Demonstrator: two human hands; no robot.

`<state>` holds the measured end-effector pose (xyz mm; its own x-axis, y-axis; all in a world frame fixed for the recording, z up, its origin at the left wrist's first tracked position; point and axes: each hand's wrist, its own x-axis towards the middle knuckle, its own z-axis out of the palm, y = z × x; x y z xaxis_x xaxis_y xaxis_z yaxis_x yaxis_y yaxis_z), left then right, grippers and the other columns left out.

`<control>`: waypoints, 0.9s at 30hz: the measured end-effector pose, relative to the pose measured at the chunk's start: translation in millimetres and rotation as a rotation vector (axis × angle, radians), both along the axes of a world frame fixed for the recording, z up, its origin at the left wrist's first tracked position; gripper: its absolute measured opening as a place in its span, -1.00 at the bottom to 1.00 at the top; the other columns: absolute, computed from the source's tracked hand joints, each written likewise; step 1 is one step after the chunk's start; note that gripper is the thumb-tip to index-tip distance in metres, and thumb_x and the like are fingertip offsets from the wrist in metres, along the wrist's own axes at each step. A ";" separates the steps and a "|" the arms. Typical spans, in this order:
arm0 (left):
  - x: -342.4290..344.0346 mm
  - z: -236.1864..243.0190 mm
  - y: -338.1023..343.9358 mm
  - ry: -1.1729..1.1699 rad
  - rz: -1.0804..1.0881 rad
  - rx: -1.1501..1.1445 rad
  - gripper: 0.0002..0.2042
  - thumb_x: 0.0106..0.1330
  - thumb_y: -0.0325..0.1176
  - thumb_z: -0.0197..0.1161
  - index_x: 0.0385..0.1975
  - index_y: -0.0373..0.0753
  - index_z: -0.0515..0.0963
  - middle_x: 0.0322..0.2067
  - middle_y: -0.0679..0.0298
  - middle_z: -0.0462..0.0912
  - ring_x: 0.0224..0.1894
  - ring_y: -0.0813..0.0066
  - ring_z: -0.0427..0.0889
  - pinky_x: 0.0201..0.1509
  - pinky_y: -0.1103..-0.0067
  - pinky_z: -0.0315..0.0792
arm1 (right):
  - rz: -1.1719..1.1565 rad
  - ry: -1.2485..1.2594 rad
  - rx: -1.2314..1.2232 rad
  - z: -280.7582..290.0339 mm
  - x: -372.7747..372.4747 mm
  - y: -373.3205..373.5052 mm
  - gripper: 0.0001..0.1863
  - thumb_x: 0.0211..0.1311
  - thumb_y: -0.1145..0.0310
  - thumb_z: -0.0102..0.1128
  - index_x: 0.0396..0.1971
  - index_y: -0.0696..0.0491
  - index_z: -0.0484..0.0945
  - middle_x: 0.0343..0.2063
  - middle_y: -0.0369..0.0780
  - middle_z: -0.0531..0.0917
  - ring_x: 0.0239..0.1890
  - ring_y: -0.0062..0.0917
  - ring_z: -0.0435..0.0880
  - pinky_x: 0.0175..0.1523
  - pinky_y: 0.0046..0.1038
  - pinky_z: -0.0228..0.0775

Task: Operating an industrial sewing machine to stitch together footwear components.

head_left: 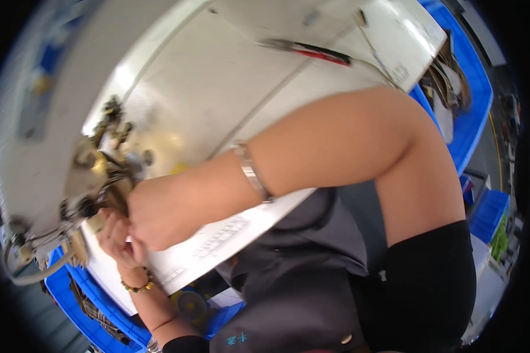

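Observation:
At the sewing machine (pixel 56 147) on the left, both my hands are close together beside its needle area. My left hand (pixel 119 235), with a beaded bracelet, has its fingers curled in a pinch; what lies in them is too small to make out. My right hand (pixel 162 212) bends down next to it, the forearm stretching across the table and a metal bangle on the wrist. Its fingers are mostly hidden behind the hand. A brown curved piece (pixel 116 196) shows between the right hand and the machine's metal parts, blurred.
On the white table (pixel 212 76) lies a hand tool (pixel 312 52) with red and black handles and thin metal jaws. Blue bins (pixel 480 112) with brown pieces stand beyond the right edge. Another blue bin (pixel 94 306) sits low at the left. A dark apron (pixel 294 294) covers my lap.

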<state>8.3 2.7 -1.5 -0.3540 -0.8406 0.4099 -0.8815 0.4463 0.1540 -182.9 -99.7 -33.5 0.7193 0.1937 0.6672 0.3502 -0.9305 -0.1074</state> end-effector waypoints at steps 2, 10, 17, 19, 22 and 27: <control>-3.4 12.3 12.7 -0.080 0.041 -0.028 -0.80 0.00 -0.23 0.18 -0.70 -0.19 0.43 -0.65 0.23 0.39 -0.47 0.24 0.39 0.24 0.23 0.16 | -0.013 0.046 -0.001 3.3 -4.3 0.9 -0.84 -0.18 0.31 0.23 -0.79 0.03 0.59 -0.75 -0.25 0.60 -0.64 -0.32 0.64 -0.60 -0.25 0.40; -40.8 39.3 23.9 -0.142 0.227 0.173 -0.83 -0.10 -0.28 0.50 -0.49 -0.05 0.67 -0.52 0.48 0.52 -0.28 0.39 0.58 0.34 -0.03 -0.05 | -0.042 0.185 -0.094 -1.9 -16.3 7.0 -0.81 -0.19 0.35 0.21 -0.70 0.19 0.56 -0.70 -0.15 0.56 -0.68 -0.41 0.57 -0.67 -0.44 0.35; -38.9 35.9 31.3 -0.014 0.289 0.212 -0.86 -0.06 -0.35 0.50 -0.58 -0.05 0.62 -0.51 0.46 0.52 -0.17 0.36 0.58 0.42 -0.03 -0.11 | -0.103 0.243 -0.091 8.4 -14.6 0.9 -0.82 -0.09 0.39 0.20 -0.48 0.19 0.58 -0.55 -0.15 0.59 -0.66 -0.50 0.56 -0.65 -0.47 0.37; -39.5 33.6 31.1 0.006 0.304 0.222 -0.85 -0.05 -0.34 0.50 -0.59 -0.05 0.61 -0.51 0.45 0.52 -0.16 0.35 0.59 0.43 -0.02 -0.11 | -0.140 0.227 -0.059 8.4 -15.2 -6.0 -0.79 -0.05 0.39 0.20 -0.41 0.19 0.59 -0.61 -0.17 0.56 -0.63 -0.44 0.61 -0.63 -0.41 0.39; -39.2 31.9 30.8 0.001 0.288 0.198 -0.85 -0.02 -0.31 0.51 -0.57 -0.04 0.61 -0.50 0.46 0.52 -0.14 0.34 0.60 0.43 -0.02 -0.10 | -0.235 0.148 0.035 14.5 -10.2 -8.3 -0.80 0.00 0.40 0.19 -0.37 0.18 0.57 -0.67 -0.20 0.53 -0.60 -0.39 0.64 -0.60 -0.35 0.43; -41.3 31.6 28.9 -0.008 0.287 0.181 -0.83 -0.03 -0.27 0.53 -0.58 -0.03 0.60 -0.49 0.48 0.53 -0.15 0.39 0.61 0.43 -0.04 -0.11 | -0.211 0.213 0.041 5.5 -7.1 -14.8 -0.91 -0.01 0.43 0.17 -0.51 0.11 0.47 -0.59 -0.22 0.53 -0.60 -0.39 0.62 -0.55 -0.37 0.45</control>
<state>-32.9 31.6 30.1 -0.0952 -0.9653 0.2430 -0.9687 0.1460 0.2005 -189.9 -114.4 -28.0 0.8653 0.0011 0.5012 0.1152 -0.9736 -0.1968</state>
